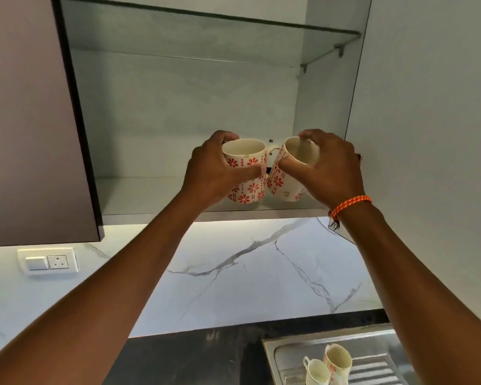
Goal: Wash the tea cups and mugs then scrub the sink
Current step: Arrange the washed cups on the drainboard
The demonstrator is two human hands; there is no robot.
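Observation:
Both of my arms reach up into an open wall cupboard. My left hand [211,170] grips a white mug with red flowers [247,187] around its side, upright, at the bottom shelf's front edge. My right hand [331,168] holds a second flowered mug [279,182] by its rim, thumb outside and fingers inside, tilted to the left. The two mugs sit close together. Far below, the steel sink [270,348] holds another flowered mug [338,362] and a small white tea cup [317,373].
The cupboard's dark door [31,120] stands open at the left. A glass shelf [206,37] spans the cupboard above. Marble backsplash [247,273] carries a switch and socket plate [47,261]. A dark countertop [192,357] lies left of the sink.

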